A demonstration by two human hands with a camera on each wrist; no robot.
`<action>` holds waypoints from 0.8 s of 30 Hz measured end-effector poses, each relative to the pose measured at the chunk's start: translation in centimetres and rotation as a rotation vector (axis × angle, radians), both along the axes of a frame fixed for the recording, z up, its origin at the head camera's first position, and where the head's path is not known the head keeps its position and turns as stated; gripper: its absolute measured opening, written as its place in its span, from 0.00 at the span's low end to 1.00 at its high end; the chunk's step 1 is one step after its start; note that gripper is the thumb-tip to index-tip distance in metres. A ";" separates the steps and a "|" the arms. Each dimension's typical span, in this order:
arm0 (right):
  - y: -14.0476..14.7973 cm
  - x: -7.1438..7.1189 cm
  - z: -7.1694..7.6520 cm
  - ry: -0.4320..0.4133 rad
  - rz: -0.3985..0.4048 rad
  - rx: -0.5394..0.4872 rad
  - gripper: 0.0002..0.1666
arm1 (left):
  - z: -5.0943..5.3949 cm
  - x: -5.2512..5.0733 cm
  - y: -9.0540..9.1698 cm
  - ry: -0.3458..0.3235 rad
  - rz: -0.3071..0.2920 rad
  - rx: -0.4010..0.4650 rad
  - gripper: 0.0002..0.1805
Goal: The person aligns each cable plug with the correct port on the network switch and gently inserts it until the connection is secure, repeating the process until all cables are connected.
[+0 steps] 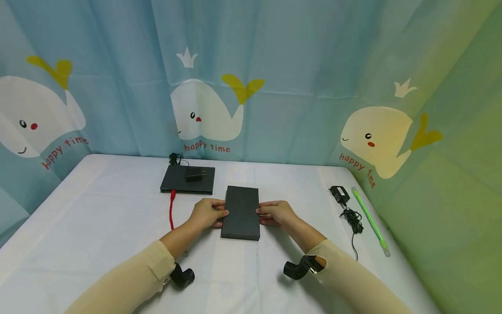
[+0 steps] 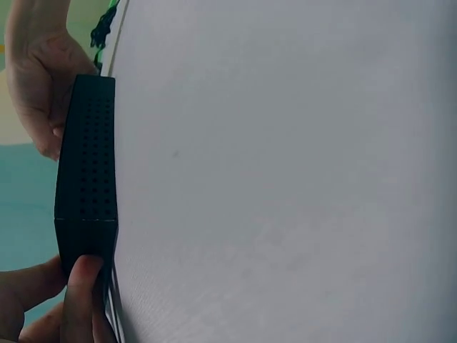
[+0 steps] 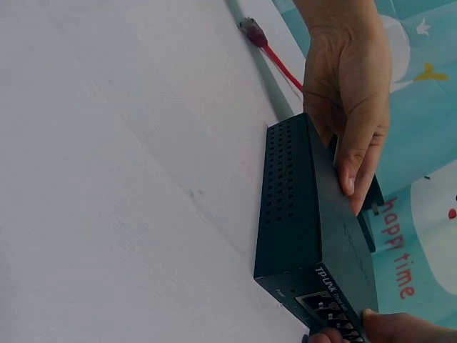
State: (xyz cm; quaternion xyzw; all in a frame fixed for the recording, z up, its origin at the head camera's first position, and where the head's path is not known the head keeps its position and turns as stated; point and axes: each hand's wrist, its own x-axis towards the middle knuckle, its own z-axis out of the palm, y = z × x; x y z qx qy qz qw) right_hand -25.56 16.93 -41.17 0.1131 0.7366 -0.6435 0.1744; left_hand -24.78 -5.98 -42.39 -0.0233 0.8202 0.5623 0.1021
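A flat black TP-LINK network switch (image 1: 242,213) is between my two hands at the middle of the white table. My left hand (image 1: 205,213) pinches its left edge, thumb on top. On the opposite edge my right hand (image 1: 276,213) grips it the same way. The right wrist view shows a row of ports by the right fingers (image 3: 407,327) and a vented long side of the switch (image 3: 289,193). In the left wrist view the left fingers (image 2: 78,293) press a corner of the vented casing. Whether its underside touches the table I cannot tell.
Back left, a second black box (image 1: 172,179) carries a black power adapter (image 1: 194,175). A red network cable (image 1: 171,213) runs from it towards my left forearm. On the right lie another adapter (image 1: 339,194) with a coiled cord (image 1: 353,220) and a green stick (image 1: 370,218).
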 end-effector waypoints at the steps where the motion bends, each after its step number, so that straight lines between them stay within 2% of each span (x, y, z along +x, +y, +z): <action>1: 0.0 -0.1 0.0 -0.002 -0.005 0.001 0.24 | 0.0 -0.1 0.0 -0.003 0.000 0.002 0.23; 6: 0.0 -0.7 0.1 -0.022 -0.010 0.009 0.25 | 0.1 -0.4 0.0 -0.016 0.001 0.010 0.23; 10: 0.2 -1.1 0.1 -0.039 0.021 0.011 0.25 | 0.0 -0.1 -0.2 -0.030 0.025 0.025 0.22; 14: 0.7 -1.9 0.2 -0.056 0.039 -0.013 0.25 | -0.1 0.7 -0.3 -0.034 0.028 0.039 0.21; 20: 0.6 -4.2 1.2 -0.075 -0.027 -0.044 0.25 | -0.3 2.3 -0.6 -0.039 0.006 0.065 0.22; 24: -0.3 -5.7 1.6 -0.079 -0.060 -0.037 0.26 | -0.3 3.0 -0.7 -0.035 0.000 0.075 0.23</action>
